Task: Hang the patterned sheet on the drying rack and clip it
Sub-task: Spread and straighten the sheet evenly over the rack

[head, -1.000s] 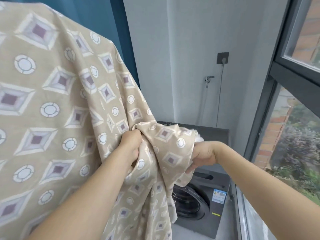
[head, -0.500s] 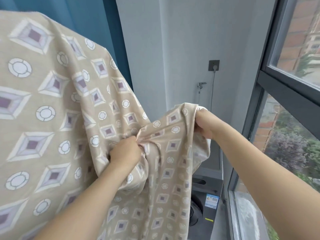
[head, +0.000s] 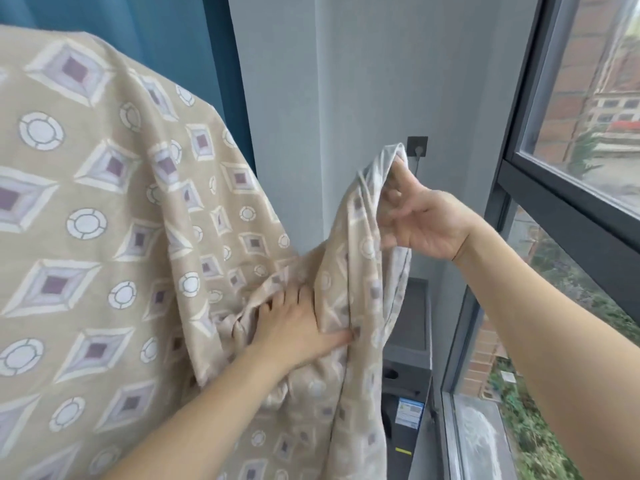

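Note:
The patterned sheet [head: 104,237], beige with diamonds and circles, drapes over something hidden beneath it and fills the left half of the view. My right hand [head: 420,223] holds a corner of the sheet up high, palm toward me, the fabric pinched by thumb and fingers. My left hand [head: 298,327] lies lower on a bunched fold in the middle, fingers spread and pressing into the cloth. The drying rack and any clips are hidden.
A dark washing machine [head: 405,386] stands below right behind the sheet. A wall socket [head: 417,146] sits on the grey wall. A dark-framed window [head: 561,188] runs along the right, a teal curtain [head: 145,32] hangs at the upper left.
My right hand has lifted the sheet corner higher and turned palm toward me. My left hand has loosened from a fist into spread fingers on the fold.

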`<state>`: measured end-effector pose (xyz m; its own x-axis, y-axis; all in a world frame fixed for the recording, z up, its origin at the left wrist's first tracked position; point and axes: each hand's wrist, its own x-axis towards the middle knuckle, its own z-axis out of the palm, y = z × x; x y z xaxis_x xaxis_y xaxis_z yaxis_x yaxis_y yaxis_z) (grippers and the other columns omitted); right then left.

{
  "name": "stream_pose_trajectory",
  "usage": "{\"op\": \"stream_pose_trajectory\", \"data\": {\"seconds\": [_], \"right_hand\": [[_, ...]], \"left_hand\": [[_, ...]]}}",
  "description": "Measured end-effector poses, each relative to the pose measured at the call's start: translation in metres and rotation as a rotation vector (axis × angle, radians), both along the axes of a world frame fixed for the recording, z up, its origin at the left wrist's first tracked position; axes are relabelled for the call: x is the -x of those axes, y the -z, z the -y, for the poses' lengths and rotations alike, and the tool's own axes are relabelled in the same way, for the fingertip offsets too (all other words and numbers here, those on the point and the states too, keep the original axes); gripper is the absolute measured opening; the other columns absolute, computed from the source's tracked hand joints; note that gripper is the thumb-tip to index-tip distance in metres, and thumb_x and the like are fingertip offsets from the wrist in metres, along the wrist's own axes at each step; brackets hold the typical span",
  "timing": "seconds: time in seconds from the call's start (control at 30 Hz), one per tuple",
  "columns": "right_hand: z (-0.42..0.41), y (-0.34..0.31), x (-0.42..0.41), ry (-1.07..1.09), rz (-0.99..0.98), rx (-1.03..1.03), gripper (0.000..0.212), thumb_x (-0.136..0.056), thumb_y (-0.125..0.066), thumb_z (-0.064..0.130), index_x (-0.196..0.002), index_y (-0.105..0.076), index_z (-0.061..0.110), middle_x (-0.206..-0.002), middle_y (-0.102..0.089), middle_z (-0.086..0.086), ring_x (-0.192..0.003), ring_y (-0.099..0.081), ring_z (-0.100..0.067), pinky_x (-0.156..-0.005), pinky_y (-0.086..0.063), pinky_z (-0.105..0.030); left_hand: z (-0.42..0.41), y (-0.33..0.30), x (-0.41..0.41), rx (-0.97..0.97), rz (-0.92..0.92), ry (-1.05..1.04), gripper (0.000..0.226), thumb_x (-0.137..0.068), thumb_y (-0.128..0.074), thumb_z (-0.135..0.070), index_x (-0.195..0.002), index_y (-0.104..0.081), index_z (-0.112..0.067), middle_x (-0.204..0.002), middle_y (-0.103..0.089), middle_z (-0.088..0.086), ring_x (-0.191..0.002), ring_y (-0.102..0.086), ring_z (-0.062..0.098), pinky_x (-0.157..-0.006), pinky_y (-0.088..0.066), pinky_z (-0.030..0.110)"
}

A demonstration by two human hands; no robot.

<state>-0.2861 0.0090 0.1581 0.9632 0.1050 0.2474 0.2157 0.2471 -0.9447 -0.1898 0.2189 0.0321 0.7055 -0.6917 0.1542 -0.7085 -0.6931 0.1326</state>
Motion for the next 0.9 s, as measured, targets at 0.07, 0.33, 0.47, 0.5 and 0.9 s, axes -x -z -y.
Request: {"op": "stream_pose_trajectory", "data": {"seconds": [0.07, 0.33, 0.47, 0.5, 0.9], "right_hand": [[-0.016, 0.006, -0.006, 0.051, 0.033, 0.199, 0.092, -0.084, -0.028, -0.027, -0.141, -0.031, 0.046, -0.115, -0.056, 0.001, -0.1, -0.061, -0.018, -0.088, -0.05, -0.047], [-0.038, 0.037, -0.021, 0.425, -0.215, 0.419, 0.022, -0.098, -0.054, 0.035, -0.107, -0.058, 0.016, -0.097, -0.063, -0.005, -0.09, -0.062, -0.019, -0.084, -0.052, -0.031], [-0.043, 0.037, -0.017, 0.21, -0.299, 0.169, 0.052, -0.086, -0.044, 0.061, -0.12, -0.06, 0.025, -0.118, -0.068, -0.001, -0.109, -0.065, -0.017, -0.089, -0.052, -0.031], [-0.045, 0.038, -0.018, 0.212, -0.294, 0.091, 0.054, -0.084, -0.047, 0.06, -0.121, -0.059, 0.022, -0.115, -0.068, -0.002, -0.104, -0.067, -0.018, -0.084, -0.054, -0.03], [-0.051, 0.043, -0.034, 0.488, -0.308, 0.165, 0.017, -0.098, -0.047, 0.017, -0.082, -0.05, 0.012, -0.066, -0.05, -0.003, -0.059, -0.051, -0.012, -0.059, -0.044, -0.025]], "left_hand": [[0.003, 0.015, -0.013, 0.124, -0.039, 0.077, 0.063, -0.087, -0.044, -0.063, -0.135, -0.048, -0.023, -0.135, -0.051, 0.004, -0.119, -0.054, 0.03, -0.093, -0.047, 0.04], [-0.003, -0.015, -0.013, 0.591, -0.669, 0.078, 0.03, -0.095, -0.053, -0.041, -0.067, -0.052, -0.028, -0.062, -0.054, -0.004, -0.058, -0.058, 0.014, -0.049, -0.045, 0.023], [-0.005, -0.018, -0.017, 0.609, -0.727, -0.019, 0.025, -0.091, -0.057, -0.039, -0.079, -0.062, -0.019, -0.065, -0.062, -0.001, -0.063, -0.064, 0.015, -0.045, -0.045, 0.021], [-0.005, -0.018, -0.017, 0.608, -0.73, -0.014, 0.024, -0.091, -0.057, -0.04, -0.078, -0.062, -0.02, -0.064, -0.063, -0.002, -0.063, -0.065, 0.014, -0.044, -0.044, 0.02], [-0.004, -0.023, -0.02, 0.29, -0.422, 0.155, 0.045, -0.062, -0.062, -0.073, -0.097, -0.062, -0.045, -0.089, -0.072, -0.015, -0.087, -0.068, 0.007, -0.083, -0.055, 0.036]]}}
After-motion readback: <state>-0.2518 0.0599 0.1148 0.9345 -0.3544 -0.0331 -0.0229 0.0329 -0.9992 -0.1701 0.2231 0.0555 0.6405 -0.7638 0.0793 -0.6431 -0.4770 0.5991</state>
